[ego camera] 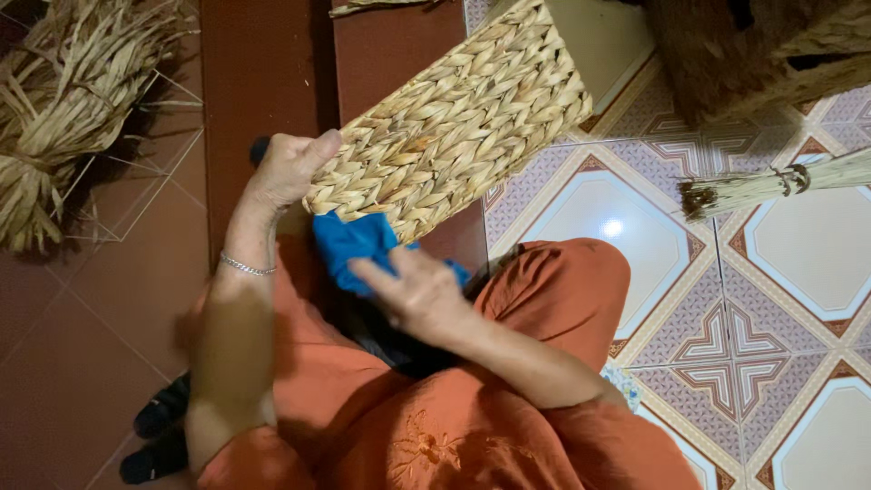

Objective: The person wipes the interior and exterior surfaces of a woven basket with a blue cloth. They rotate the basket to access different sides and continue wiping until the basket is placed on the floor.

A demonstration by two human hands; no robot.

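Head view: woven straw basket (458,118) tilted above the lap, its lower edge against both hands
Left hand (288,168): fingers clamped on the basket's near corner, bracelet at the wrist
Right hand (419,292): closed on a blue cloth (356,243), pressed just under the weave
Risk: held by one corner only, the basket could likely twist loose; loose straw may snag the cloth

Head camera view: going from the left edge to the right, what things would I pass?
Bundle of dried straw → left hand → blue cloth → right hand → woven basket → small straw broom.
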